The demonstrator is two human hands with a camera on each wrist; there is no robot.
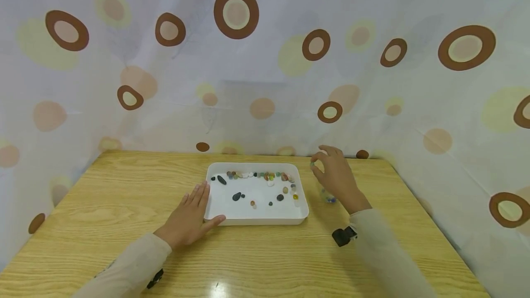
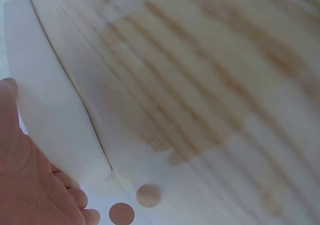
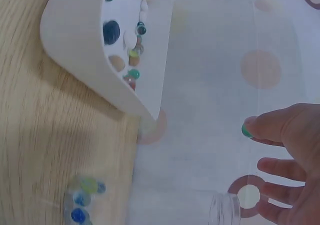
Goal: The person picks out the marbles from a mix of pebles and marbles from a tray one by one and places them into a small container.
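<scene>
- While the head view shows both hands from above, it is the right hand that has the small green marble: thumb and index finger pinch it in the air, beside the far right corner of the white tray.
- From this marble, the clear jar lies lower, nearer to the person and a little to the right, on the wooden surface; the tray lies to the left, its long axis going from left to right. On this relation the next movement should depend most.
- In the same view, the left hand rests its straight fingers along the tray's left wall, the thumb at the near edge; it pinches nothing.
- The left wrist view is pale and blurred; the white panel beside the palm is probably the tray's outer wall, but how firmly the fingers press I cannot tell.
- The right wrist view shows the marble round, glossy and bright green, half covered by the fingertips, without a long axis. The other fingers are spread apart. Blue and yellow-green marbles sit low in the jar.
</scene>
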